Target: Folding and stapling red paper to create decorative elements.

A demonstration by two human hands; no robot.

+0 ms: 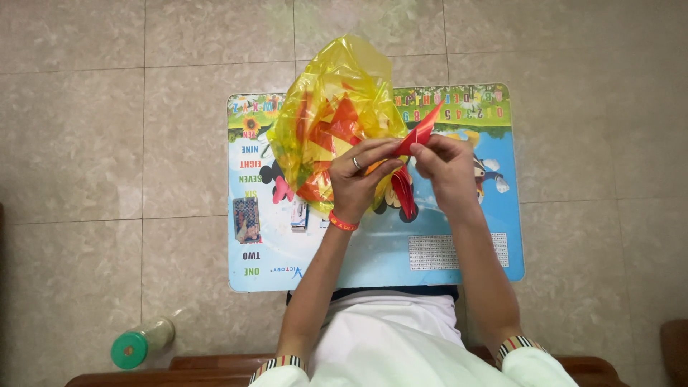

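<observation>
Red paper (418, 134), folded to a sharp point that juts up and to the right, sits pinched between both hands above a small child's desk. The left hand (358, 179) grips the lower fold, fingers curled narrow around it with a ring showing on one finger and an orange band at the wrist; the right hand (446, 166) meets it from the other side, thumb and fingertips closed on the same piece. Holding it from both ends like this keeps the crease taut and lifted off the surface, where the fingers can work the edges freely. A second bit of red paper (403, 192) hangs just below the hands; whether it belongs to the same piece I cannot tell.

Just behind the left hand stands a yellow plastic bag (337, 93), puffed open and upright, with more orange and red paper shapes showing through it, close enough that a hand could dip in without stretching. The desk top (466, 236) is a bright picture board with letters and numbers round its border; two small cards (246, 219) lie flat near its left side, apart from the hands. On the tiled floor (107, 143) to the left, a bottle with a green cap (140, 344) lies on its side, well out of the way.
</observation>
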